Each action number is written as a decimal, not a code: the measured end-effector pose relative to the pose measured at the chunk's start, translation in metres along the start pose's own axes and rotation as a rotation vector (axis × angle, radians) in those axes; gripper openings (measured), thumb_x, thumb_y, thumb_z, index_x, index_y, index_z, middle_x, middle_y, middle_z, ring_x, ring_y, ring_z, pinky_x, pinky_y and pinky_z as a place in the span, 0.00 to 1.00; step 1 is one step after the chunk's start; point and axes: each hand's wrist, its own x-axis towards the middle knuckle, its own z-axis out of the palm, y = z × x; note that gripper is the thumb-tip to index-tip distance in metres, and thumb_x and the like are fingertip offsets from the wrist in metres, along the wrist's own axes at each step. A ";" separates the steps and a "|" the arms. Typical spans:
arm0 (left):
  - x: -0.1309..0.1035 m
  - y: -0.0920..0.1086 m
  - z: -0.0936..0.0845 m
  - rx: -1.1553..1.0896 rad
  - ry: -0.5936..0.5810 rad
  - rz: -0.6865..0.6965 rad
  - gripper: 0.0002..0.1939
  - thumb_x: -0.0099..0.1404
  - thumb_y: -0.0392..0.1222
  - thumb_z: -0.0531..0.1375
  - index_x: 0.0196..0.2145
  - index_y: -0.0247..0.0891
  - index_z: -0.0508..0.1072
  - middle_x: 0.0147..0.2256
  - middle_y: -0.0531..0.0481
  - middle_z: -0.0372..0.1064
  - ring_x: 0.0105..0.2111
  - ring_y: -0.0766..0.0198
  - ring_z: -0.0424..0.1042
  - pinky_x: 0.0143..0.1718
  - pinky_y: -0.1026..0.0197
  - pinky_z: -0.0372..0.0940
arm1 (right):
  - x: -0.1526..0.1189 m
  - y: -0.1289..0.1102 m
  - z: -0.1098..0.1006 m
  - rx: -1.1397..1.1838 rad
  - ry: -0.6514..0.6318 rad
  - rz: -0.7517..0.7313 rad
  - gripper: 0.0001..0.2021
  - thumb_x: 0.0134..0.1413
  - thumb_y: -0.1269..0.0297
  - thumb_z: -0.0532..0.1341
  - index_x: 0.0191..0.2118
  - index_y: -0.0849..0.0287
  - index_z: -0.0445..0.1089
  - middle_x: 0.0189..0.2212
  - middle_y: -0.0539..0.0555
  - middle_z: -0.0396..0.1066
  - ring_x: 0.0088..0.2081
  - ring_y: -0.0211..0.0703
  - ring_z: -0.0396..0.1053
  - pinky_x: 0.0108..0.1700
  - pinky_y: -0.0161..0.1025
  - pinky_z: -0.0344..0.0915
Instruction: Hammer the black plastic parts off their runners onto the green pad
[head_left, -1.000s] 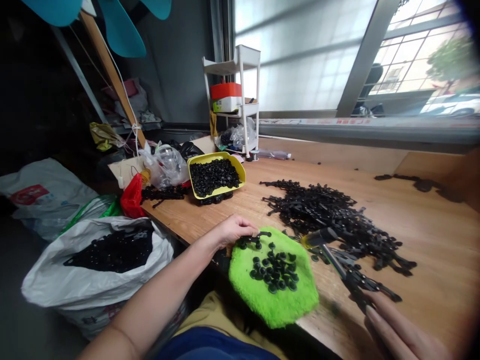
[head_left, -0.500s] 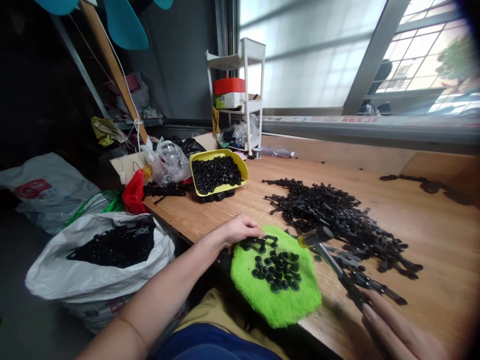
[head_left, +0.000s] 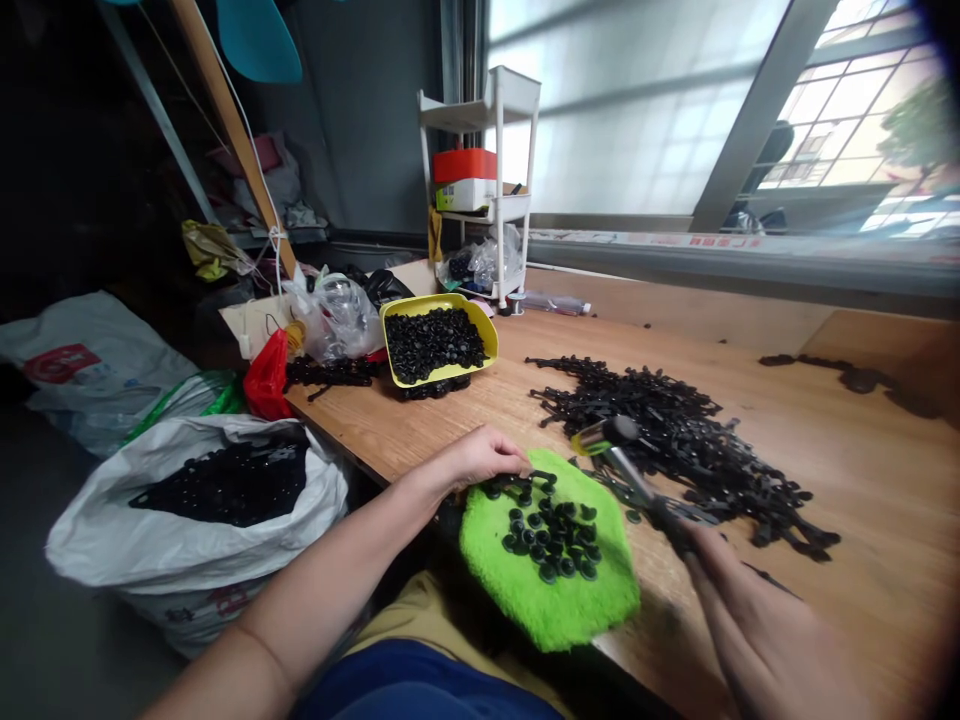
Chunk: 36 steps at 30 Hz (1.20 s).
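Note:
My left hand (head_left: 491,455) pinches the end of a black moulded strip with round knobs (head_left: 536,482) at the upper edge of a green fluffy cloth (head_left: 525,610). Several loose black round pieces (head_left: 551,540) lie on the cloth, just below the strip. In my right hand (head_left: 739,590) is a small hammer (head_left: 634,475), gripped by its dark handle. Its head, yellow at one end and black at the other, is tilted in the air to the right of the strip, not touching it. Motion blurs the hammer and right hand.
A heap of black strips (head_left: 675,430) covers the table (head_left: 495,400) at right. Further back stand a yellow scoop-shaped tray (head_left: 491,345) of small black pieces and a white rack (head_left: 499,130). A white sack (head_left: 90,540) of black parts sits at lower left, off the table.
The hammer and my right hand have moved up and to the left, nearer the strip. My left hand keeps its pinch on the strip at the same place.

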 end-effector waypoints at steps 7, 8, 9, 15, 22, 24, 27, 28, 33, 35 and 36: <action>0.001 -0.002 0.000 0.018 0.015 -0.025 0.12 0.46 0.43 0.63 0.26 0.30 0.77 0.18 0.50 0.68 0.16 0.74 0.59 0.17 0.70 0.51 | 0.021 -0.019 -0.012 -0.100 0.066 -0.078 0.15 0.63 0.64 0.42 0.52 0.54 0.56 0.33 0.50 0.70 0.27 0.42 0.69 0.20 0.30 0.63; 0.002 -0.003 0.000 0.024 0.012 -0.021 0.13 0.46 0.44 0.63 0.26 0.30 0.77 0.18 0.50 0.68 0.16 0.74 0.59 0.17 0.70 0.51 | 0.022 -0.020 -0.012 -0.124 0.028 -0.095 0.15 0.63 0.64 0.41 0.51 0.54 0.57 0.28 0.49 0.70 0.24 0.42 0.68 0.18 0.30 0.61; 0.002 -0.005 0.000 0.029 0.009 -0.016 0.13 0.47 0.44 0.63 0.26 0.30 0.77 0.18 0.50 0.68 0.16 0.74 0.59 0.17 0.70 0.51 | 0.022 -0.020 -0.011 -0.164 -0.023 -0.126 0.16 0.63 0.65 0.40 0.50 0.55 0.59 0.23 0.49 0.68 0.20 0.42 0.67 0.15 0.30 0.59; 0.001 -0.005 0.001 0.059 0.017 0.001 0.14 0.48 0.45 0.62 0.27 0.29 0.77 0.21 0.48 0.70 0.17 0.73 0.60 0.19 0.69 0.53 | 0.022 -0.020 -0.005 -0.175 -0.048 -0.074 0.15 0.63 0.65 0.40 0.51 0.52 0.56 0.29 0.49 0.69 0.22 0.41 0.67 0.17 0.31 0.60; 0.002 -0.008 -0.002 0.155 0.021 0.082 0.13 0.50 0.44 0.60 0.30 0.31 0.77 0.24 0.47 0.72 0.20 0.71 0.62 0.21 0.69 0.55 | 0.021 -0.025 -0.008 -0.157 -0.061 -0.063 0.15 0.63 0.64 0.40 0.50 0.53 0.56 0.32 0.51 0.69 0.25 0.43 0.68 0.18 0.32 0.60; 0.003 -0.008 -0.002 0.176 0.023 0.083 0.13 0.50 0.44 0.60 0.29 0.31 0.77 0.24 0.48 0.72 0.20 0.71 0.62 0.20 0.70 0.53 | 0.021 -0.027 -0.009 -0.190 -0.144 -0.049 0.15 0.63 0.65 0.39 0.47 0.55 0.58 0.23 0.49 0.67 0.21 0.43 0.66 0.16 0.33 0.57; 0.004 -0.008 -0.002 0.197 0.026 0.077 0.13 0.51 0.44 0.59 0.29 0.32 0.77 0.23 0.49 0.71 0.20 0.71 0.61 0.20 0.69 0.53 | 0.022 -0.030 -0.007 -0.224 -0.170 -0.057 0.16 0.62 0.64 0.39 0.47 0.54 0.58 0.26 0.51 0.68 0.20 0.44 0.66 0.17 0.35 0.57; 0.004 -0.007 -0.001 0.195 0.027 0.073 0.13 0.51 0.44 0.59 0.29 0.32 0.77 0.22 0.49 0.71 0.19 0.71 0.61 0.20 0.69 0.53 | 0.023 -0.031 -0.006 -0.192 -0.166 -0.048 0.15 0.63 0.64 0.39 0.48 0.54 0.58 0.28 0.52 0.68 0.21 0.44 0.66 0.17 0.34 0.57; 0.003 -0.006 0.000 0.126 0.006 0.069 0.12 0.51 0.44 0.60 0.26 0.31 0.76 0.20 0.52 0.68 0.17 0.74 0.58 0.18 0.70 0.50 | 0.024 -0.022 -0.002 -0.155 -0.229 -0.035 0.15 0.62 0.64 0.40 0.45 0.54 0.61 0.20 0.49 0.66 0.19 0.45 0.65 0.15 0.34 0.55; -0.001 -0.006 -0.002 0.023 0.031 0.042 0.13 0.52 0.46 0.60 0.25 0.30 0.75 0.19 0.52 0.67 0.17 0.74 0.59 0.17 0.70 0.49 | 0.014 -0.009 -0.001 -0.087 -0.160 0.000 0.16 0.63 0.61 0.41 0.48 0.54 0.60 0.31 0.52 0.70 0.28 0.46 0.69 0.21 0.34 0.63; -0.005 -0.007 -0.005 -0.053 0.061 0.021 0.14 0.52 0.46 0.59 0.26 0.30 0.75 0.20 0.52 0.68 0.18 0.73 0.60 0.18 0.70 0.51 | 0.006 -0.002 -0.001 0.010 -0.110 0.030 0.16 0.63 0.59 0.42 0.50 0.54 0.59 0.38 0.54 0.69 0.36 0.46 0.68 0.28 0.35 0.66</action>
